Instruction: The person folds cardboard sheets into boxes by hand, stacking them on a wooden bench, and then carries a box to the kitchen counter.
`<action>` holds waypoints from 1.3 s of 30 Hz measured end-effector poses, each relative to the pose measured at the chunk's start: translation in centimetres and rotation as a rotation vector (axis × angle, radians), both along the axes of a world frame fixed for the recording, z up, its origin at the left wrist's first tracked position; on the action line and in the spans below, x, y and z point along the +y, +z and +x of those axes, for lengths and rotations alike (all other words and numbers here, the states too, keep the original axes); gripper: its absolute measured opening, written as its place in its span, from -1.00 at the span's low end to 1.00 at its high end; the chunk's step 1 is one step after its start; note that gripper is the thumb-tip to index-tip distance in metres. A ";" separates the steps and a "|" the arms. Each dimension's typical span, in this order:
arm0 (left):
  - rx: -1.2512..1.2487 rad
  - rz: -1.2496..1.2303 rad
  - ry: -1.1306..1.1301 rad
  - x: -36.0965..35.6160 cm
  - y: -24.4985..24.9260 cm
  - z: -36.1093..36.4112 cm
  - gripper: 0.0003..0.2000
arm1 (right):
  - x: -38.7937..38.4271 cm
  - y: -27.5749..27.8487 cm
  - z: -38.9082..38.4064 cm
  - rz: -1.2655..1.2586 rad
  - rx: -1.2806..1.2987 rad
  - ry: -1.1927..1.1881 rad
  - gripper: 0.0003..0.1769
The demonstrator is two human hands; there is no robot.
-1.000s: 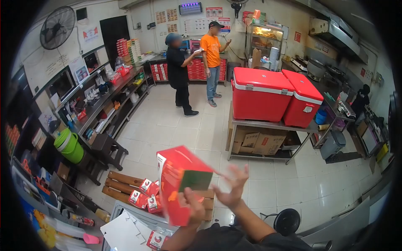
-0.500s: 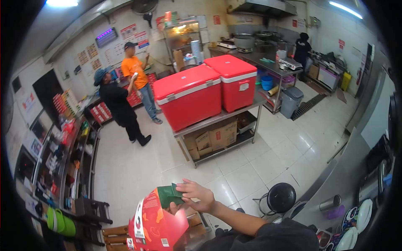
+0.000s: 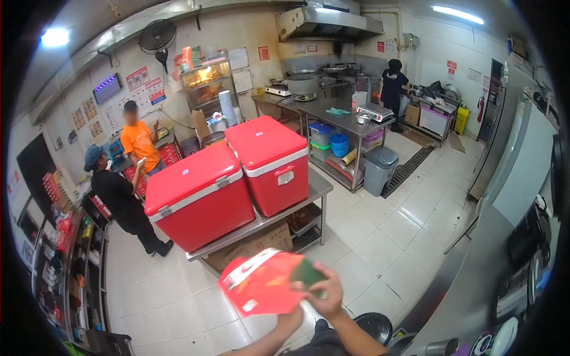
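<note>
A red printed paper food carton (image 3: pixel 261 291) is up in front of me, tilted and slightly blurred, with a white patch on its upper side and a dark green panel (image 3: pixel 307 276) at its right end. My right hand (image 3: pixel 328 295) is closed on that green end, fingers bent over it. From below, my left hand (image 3: pixel 290 320) grips the carton's lower right edge; most of its fingers are hidden behind the red face. In this view the carton overlaps the lower shelf of the steel table (image 3: pixel 328 188).
Two large red cooler boxes (image 3: pixel 199 199) stand on the steel table ahead. Two people (image 3: pixel 122 190) stand at the left, and another person (image 3: pixel 392 89) is at the back counter. A round black stool (image 3: pixel 374 327) sits by my right arm; shelving (image 3: pixel 74 279) lines the left.
The carton has risen and moved right, from upright to tilted over. My left hand now shows below it, and my right hand has closed on the green end. My view has turned right.
</note>
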State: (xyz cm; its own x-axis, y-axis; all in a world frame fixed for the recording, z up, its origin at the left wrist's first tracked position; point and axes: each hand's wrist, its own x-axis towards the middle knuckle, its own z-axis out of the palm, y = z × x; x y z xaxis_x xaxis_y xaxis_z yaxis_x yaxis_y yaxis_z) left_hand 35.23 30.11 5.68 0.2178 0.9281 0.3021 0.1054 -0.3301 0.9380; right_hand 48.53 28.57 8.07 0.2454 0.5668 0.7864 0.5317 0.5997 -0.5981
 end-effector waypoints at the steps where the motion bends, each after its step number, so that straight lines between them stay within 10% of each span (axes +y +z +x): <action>1: 0.157 0.215 -0.147 1.1 -1.5 2.2 -0.82 | 0.8 -0.2 2.7 -0.016 0.052 -0.085 -0.56; 5: -0.154 -0.155 -0.384 4.6 -1.1 11.4 -0.76 | 3.5 0.4 13.0 -0.024 0.612 -0.203 -0.81; 7: -0.337 0.184 0.082 7.3 -2.0 15.2 -0.72 | 4.7 -1.2 19.6 -0.075 0.606 -0.318 -0.83; 9: -0.299 0.138 0.026 11.4 -3.1 16.7 -0.55 | 5.1 -1.2 23.8 -0.182 0.607 -0.397 -0.87; 12: -0.304 -0.637 -0.743 17.8 -2.4 20.2 -0.25 | 7.0 -3.2 28.3 -0.405 0.750 -0.299 -0.83; 16: -0.338 -0.431 -1.088 25.5 -2.2 28.0 -0.22 | 13.3 -4.2 34.2 -0.319 1.047 -0.330 -0.81; 18: -0.299 -0.491 -1.155 30.4 -2.4 31.9 -0.30 | 18.4 -4.2 37.3 -0.292 0.727 -0.556 -0.83; 20: -0.262 -0.638 -0.986 35.1 -3.0 35.7 -0.35 | 23.9 -2.2 39.3 -0.351 0.203 -0.821 -0.73; 23: -0.379 -0.866 -0.717 40.5 -3.8 43.2 -0.49 | 32.5 -1.7 43.6 -0.356 0.106 -0.316 -0.53; 27: -0.443 -0.472 -0.627 48.1 -4.8 51.8 -0.50 | 44.4 2.9 44.5 -0.211 -0.088 -0.419 -0.44; 37: -0.156 -0.282 -0.526 66.1 -4.3 64.0 -0.53 | 65.7 1.2 60.6 -0.308 0.059 -0.453 -0.78; 39: -0.112 -0.317 -0.453 69.7 -5.5 66.1 -0.53 | 70.1 -0.7 64.5 -0.445 0.402 -0.121 -0.79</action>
